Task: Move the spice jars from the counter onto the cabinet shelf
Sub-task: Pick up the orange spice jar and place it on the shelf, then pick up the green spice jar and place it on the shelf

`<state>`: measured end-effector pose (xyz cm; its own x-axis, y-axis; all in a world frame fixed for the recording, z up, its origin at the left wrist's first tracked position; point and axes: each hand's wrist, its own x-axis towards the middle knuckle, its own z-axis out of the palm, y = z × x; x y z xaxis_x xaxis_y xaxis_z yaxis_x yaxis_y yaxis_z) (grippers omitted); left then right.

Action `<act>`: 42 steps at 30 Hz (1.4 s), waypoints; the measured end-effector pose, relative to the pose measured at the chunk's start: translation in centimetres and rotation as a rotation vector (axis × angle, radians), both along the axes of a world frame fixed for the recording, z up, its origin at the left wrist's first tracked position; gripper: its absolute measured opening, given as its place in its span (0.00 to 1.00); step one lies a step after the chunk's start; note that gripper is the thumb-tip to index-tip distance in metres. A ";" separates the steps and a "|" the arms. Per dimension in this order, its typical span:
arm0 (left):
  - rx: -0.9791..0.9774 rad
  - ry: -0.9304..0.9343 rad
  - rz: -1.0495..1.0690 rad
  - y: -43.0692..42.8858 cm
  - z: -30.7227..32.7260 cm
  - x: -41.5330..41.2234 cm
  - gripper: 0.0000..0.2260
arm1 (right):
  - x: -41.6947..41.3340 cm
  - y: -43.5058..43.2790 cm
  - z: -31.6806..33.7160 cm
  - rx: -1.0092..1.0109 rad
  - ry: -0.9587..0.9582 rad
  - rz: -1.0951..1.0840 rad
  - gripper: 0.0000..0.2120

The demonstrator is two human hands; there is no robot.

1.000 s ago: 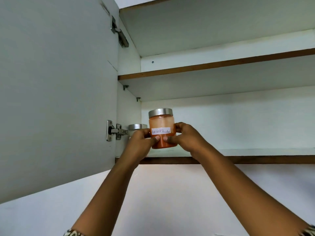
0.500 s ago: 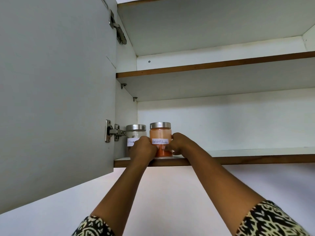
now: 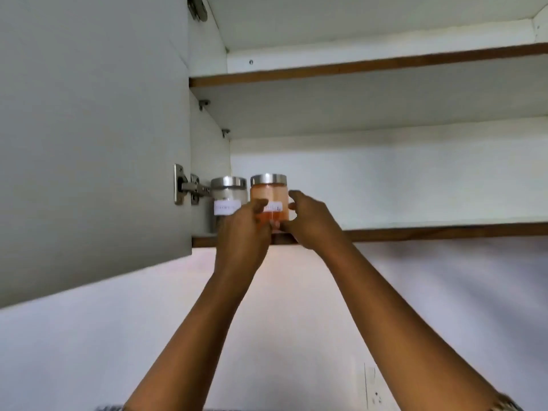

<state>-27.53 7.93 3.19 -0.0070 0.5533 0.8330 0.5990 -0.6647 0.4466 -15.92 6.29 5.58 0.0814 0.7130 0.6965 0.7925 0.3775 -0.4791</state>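
Likely stiff, slick, breakable orange jar [image 3: 269, 193] on shelf [image 3: 415, 231], best held round its waist; right hand [image 3: 311, 223] at 3 o'clock, fingers apart; left hand [image 3: 243, 232] at 7 o'clock, grip unclear.

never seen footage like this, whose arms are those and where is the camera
There is no machine here: a person wears one wide-angle camera on the head, so the single picture looks up along their own two bare arms. The left hand and right hand reach into an open wall cabinet, its door swung out to the left. On the lower shelf stand two metal-lidded jars side by side: a pale spice jar near the hinge and an orange spice jar to its right. The right hand's fingers are spread loosely beside the orange spice jar. The left hand covers its lower front; blur hides whether that grip is closed on it.
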 end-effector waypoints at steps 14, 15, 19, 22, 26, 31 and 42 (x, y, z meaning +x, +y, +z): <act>-0.543 0.113 -0.287 -4.6 -28.2 -1.5 0.17 | 3.0 -7.1 -28.7 -0.417 0.097 0.159 0.18; -0.611 0.174 -0.284 -4.7 -30.3 -1.4 0.19 | 3.3 -7.0 -30.8 -0.480 0.095 0.169 0.19; -0.866 0.436 -0.319 -5.6 -37.5 -0.7 0.26 | 4.3 -7.1 -38.6 -0.722 -0.027 0.115 0.20; -1.030 0.591 -0.338 -6.1 -41.5 0.2 0.34 | 5.0 -7.0 -43.6 -0.991 -0.168 0.065 0.29; -1.151 0.675 -0.346 -6.2 -46.1 1.4 0.44 | 5.8 -7.5 -47.7 -1.156 -0.302 0.015 0.44; -1.131 0.573 -0.391 -6.2 -49.3 2.7 0.44 | 6.3 -8.1 -49.5 -1.166 -0.198 0.008 0.50; -0.991 0.235 -0.592 -6.2 -43.2 2.5 0.36 | 10.1 -10.3 -42.2 -0.923 0.226 0.202 0.37</act>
<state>-25.03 1.72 -40.00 0.5645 0.8253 -0.0164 0.4498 -0.2910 0.8444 -5.80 -3.99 -36.60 -0.0393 0.9861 -0.1614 0.6066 -0.1048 -0.7880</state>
